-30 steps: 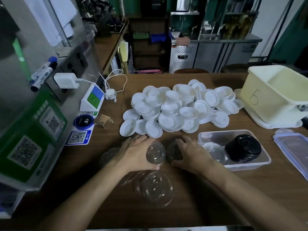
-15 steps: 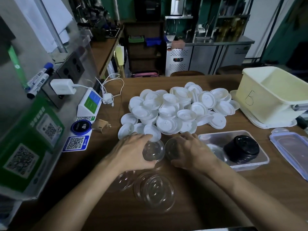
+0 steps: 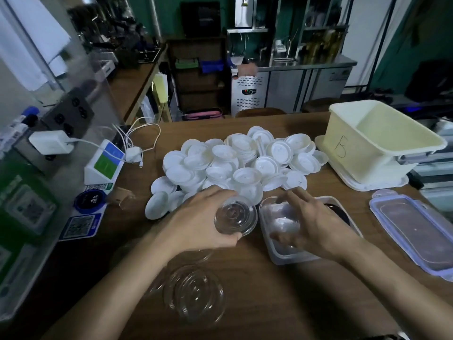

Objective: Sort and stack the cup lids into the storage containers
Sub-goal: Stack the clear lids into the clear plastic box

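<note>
My left hand (image 3: 198,224) grips a stack of clear cup lids (image 3: 235,218) just left of the clear storage container (image 3: 289,256). My right hand (image 3: 311,224) reaches into that container and holds clear lids (image 3: 285,225) at its left end. Black lids (image 3: 337,212) sit at the container's right end, mostly hidden by my right hand. A heap of white lids (image 3: 235,163) covers the table behind both hands. More clear lids (image 3: 193,295) lie flat on the table near me.
A cream tub (image 3: 377,146) marked with a number stands at the right on its lid. A clear container lid with blue clips (image 3: 416,231) lies at the right edge. A charger, cables (image 3: 132,146) and QR code stands (image 3: 81,225) crowd the left side.
My right hand has moved right with clear lids, from the table into the clear container. My left hand has lifted its clear lid stack slightly.
</note>
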